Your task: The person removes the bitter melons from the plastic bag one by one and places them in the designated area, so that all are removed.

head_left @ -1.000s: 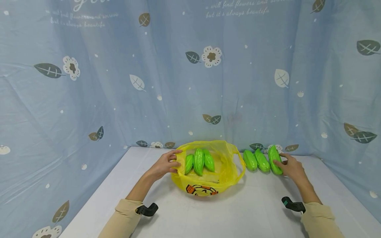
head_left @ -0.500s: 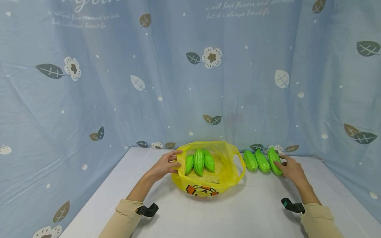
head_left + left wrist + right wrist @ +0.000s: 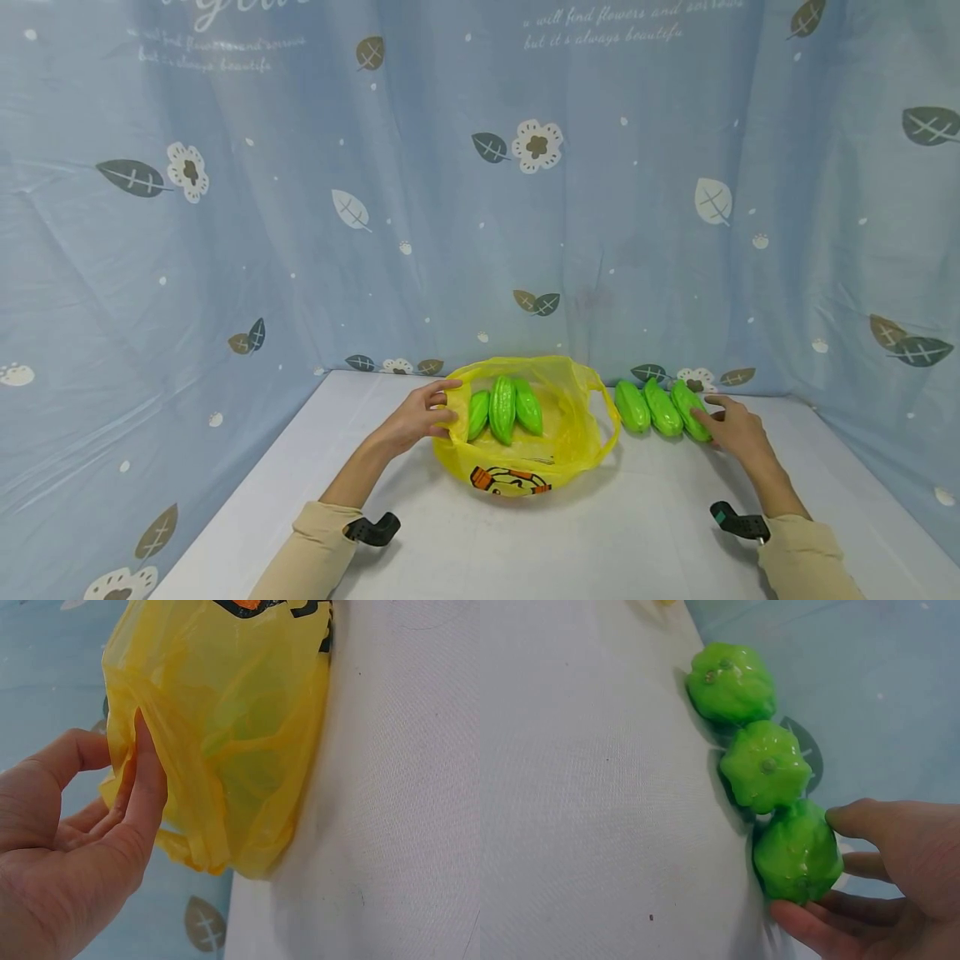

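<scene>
My left hand [image 3: 408, 421] pinches the left rim of a yellow plastic bag [image 3: 570, 467], which stands with its mouth wide. Inside the bag lie three green bitter melons [image 3: 502, 410], which show only faintly through the plastic in the left wrist view. To the right of the bag, three more bitter melons lie side by side: a left one [image 3: 632, 408], a middle one [image 3: 663, 410] and a right one [image 3: 686, 400]. My right hand [image 3: 738, 427] holds the right one between thumb and fingers; in the right wrist view this melon [image 3: 799, 855] touches its middle neighbour.
A white table [image 3: 562, 550] carries everything. Behind it hangs a blue curtain [image 3: 420, 275] printed with leaves and flowers. The bag's loop handle [image 3: 611, 425] sticks out to the right, close to the left melon of the row. A black camera mount sits on each wrist.
The right bitter melon has come down and a little left against the row, with my right hand around it. My left hand has stayed at the bag's rim.
</scene>
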Motion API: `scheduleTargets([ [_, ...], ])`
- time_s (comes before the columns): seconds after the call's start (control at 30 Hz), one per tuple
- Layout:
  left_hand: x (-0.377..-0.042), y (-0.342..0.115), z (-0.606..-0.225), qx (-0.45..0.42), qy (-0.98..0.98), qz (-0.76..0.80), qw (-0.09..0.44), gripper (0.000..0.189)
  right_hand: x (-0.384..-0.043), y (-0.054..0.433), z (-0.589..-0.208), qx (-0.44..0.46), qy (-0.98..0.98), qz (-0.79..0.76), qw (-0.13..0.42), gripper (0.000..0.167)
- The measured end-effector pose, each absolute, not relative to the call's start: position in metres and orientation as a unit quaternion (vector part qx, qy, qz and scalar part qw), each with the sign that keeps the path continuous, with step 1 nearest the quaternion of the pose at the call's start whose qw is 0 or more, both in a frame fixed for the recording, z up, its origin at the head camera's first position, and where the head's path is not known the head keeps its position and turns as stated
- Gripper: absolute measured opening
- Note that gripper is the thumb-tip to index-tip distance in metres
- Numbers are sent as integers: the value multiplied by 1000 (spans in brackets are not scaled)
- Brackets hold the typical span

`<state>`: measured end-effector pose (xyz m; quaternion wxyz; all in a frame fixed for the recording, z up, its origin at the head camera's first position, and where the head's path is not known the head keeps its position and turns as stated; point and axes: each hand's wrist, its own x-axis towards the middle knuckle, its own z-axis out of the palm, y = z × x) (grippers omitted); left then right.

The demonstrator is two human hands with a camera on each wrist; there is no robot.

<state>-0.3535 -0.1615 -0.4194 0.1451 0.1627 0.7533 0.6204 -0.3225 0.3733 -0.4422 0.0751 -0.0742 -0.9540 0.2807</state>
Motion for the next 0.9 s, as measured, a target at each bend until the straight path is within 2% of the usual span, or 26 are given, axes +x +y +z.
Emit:
scheduleTargets([
  [0.4, -352, -162, -419, 160, 752, 623, 146, 64, -321, 376, -440, -76, -956, 277, 64, 71],
  [0.9, -354, -162, -416, 156, 753, 622, 148, 66, -316, 376, -427, -71, -959, 263, 74, 71],
])
